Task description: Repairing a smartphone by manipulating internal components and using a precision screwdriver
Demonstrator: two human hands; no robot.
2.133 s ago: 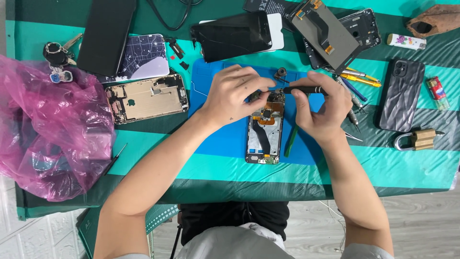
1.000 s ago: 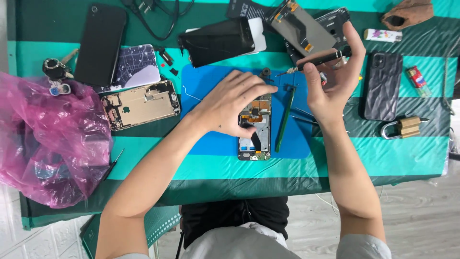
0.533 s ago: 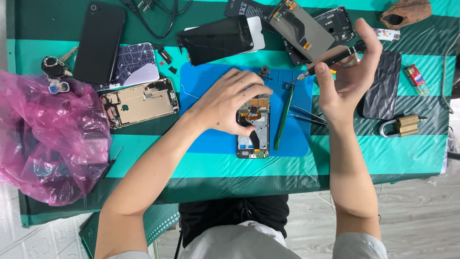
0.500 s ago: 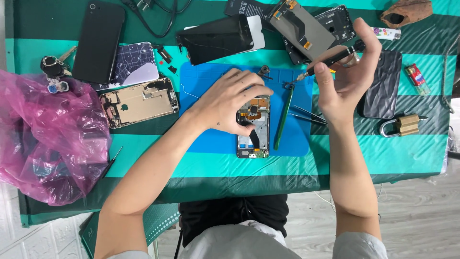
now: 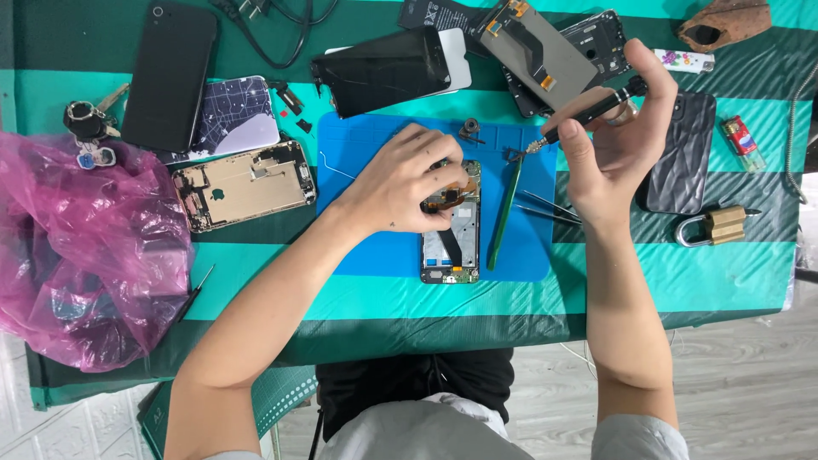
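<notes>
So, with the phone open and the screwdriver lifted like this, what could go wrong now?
1. The left hand covers the top of the open phone; pressing there might strain its bare parts.
2. The right hand holds the screwdriver above the mat; a screw on its tip could drop among the clutter.
3. The tweezers lie near the right wrist and may be knocked.
</notes>
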